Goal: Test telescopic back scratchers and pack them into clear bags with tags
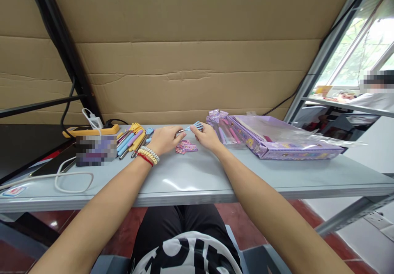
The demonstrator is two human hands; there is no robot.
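Note:
Between my two hands is a small back scratcher with a light-blue, claw-shaped head (198,124) and a thin metal rod. My left hand (165,140), bracelets on its wrist, closes on the rod end. My right hand (209,137) pinches the back scratcher near its blue head. Small pink printed cards (186,146) lie on the table just below and between the hands. Left of my left hand is a pile of similar back scratchers (133,141) with yellow, blue and purple handles. Clear bags (227,131) holding pink and purple ones lie right of my right hand.
A purple printed box (298,151) with clear plastic film over it is on the right of the grey table (191,179). At left are a yellow power strip (92,131), a blurred phone-like item (96,151) and a white cable (74,191). Cardboard (197,56) walls the back.

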